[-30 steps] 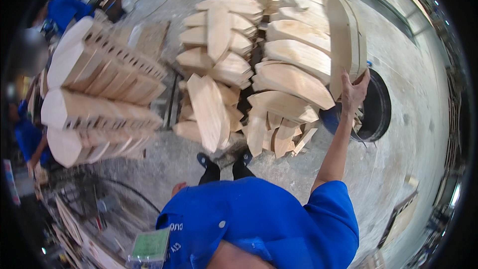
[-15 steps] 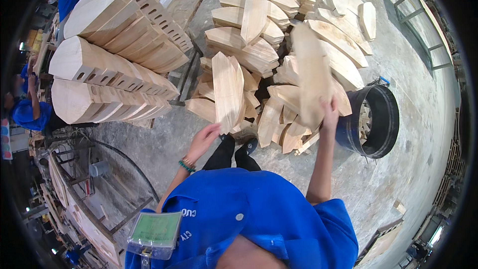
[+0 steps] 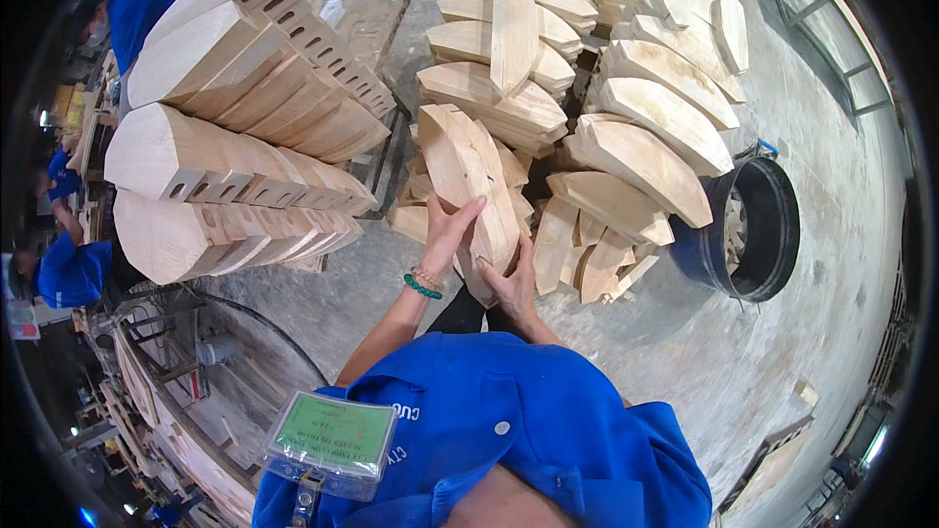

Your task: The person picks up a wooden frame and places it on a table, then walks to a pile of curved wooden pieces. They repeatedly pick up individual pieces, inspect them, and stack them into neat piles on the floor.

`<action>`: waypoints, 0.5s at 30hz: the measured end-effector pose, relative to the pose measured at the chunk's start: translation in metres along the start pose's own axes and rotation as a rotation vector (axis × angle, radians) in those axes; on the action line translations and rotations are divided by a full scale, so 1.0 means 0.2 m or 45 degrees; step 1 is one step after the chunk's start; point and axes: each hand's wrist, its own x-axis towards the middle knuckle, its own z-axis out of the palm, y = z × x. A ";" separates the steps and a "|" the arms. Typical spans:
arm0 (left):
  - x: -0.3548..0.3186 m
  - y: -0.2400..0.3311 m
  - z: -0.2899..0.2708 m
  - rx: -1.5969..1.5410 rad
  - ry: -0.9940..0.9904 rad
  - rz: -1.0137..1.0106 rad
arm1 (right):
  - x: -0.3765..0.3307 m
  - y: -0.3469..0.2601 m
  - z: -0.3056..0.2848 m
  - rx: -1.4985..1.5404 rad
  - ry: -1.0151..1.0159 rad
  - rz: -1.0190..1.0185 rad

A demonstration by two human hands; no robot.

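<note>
Two hands are wrapped around one wooden piece (image 3: 468,186), a long flat board with pointed ends, which is held up on its edge in front of the chest. The left hand (image 3: 452,231) is pressed flat against the near left face of the board, with fingers stretched upward. The right hand (image 3: 513,282) is cupped under the bottom tip of the board. So the grip is closed on the wooden piece from both sides. A green bead bracelet (image 3: 422,285) is worn on the left wrist, just below the grip.

One green label in a clear plastic sleeve (image 3: 333,434) is clipped to the blue shirt (image 3: 509,430), well below the grip. It is a rectangle shape.

Just behind the grip, many more pointed boards are heaped in a pile (image 3: 626,137) on the grey floor (image 3: 831,235); they are too many to count. To the right of the grip, one round dark bucket (image 3: 753,230) is seen, with wood scraps inside. To the left of the grip, three rows of thick stacked blocks (image 3: 225,147) with slots cut in them are seen. Further left, other people in blue shirts (image 3: 68,269) are seen.
</note>
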 end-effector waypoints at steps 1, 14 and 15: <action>0.00 0.03 0.01 0.015 -0.031 0.058 | 0.00 0.02 0.00 0.077 -0.055 0.070; 0.13 0.23 -0.01 -0.054 -0.133 -0.012 | 0.24 -0.07 -0.06 0.354 -0.476 0.188; 0.11 0.25 0.00 -0.107 -0.159 -0.076 | 0.25 -0.13 -0.07 0.365 -0.440 0.199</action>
